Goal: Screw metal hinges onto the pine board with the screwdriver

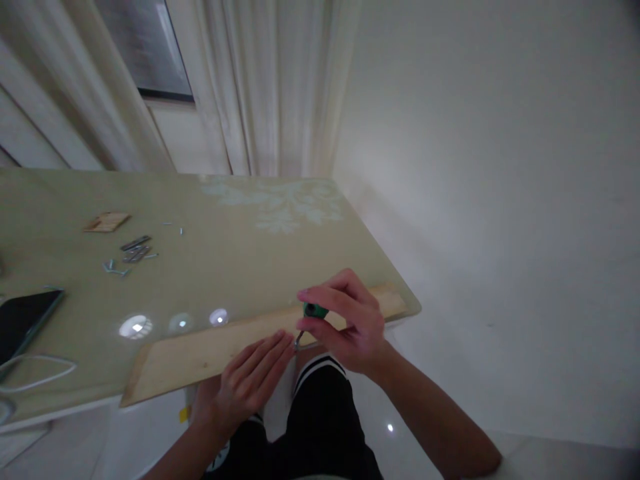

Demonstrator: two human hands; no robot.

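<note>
A long pale wooden board (200, 357) lies along the near edge of the glossy beige table (240, 260). My right hand (345, 323) is closed around a green-handled screwdriver (314, 311), whose metal tip points down at the board's near edge. My left hand (253, 383) lies flat on the board just left of the tip, fingers stretched out and together. What the tip touches is too small to make out.
Loose metal screws and brackets (131, 255) and a small wooden piece (107, 221) lie at the table's far left. A dark tablet (23, 320) and a white cable (37, 372) sit at the left edge. Curtains (260, 87) hang behind. My black shorts (320, 427) show below.
</note>
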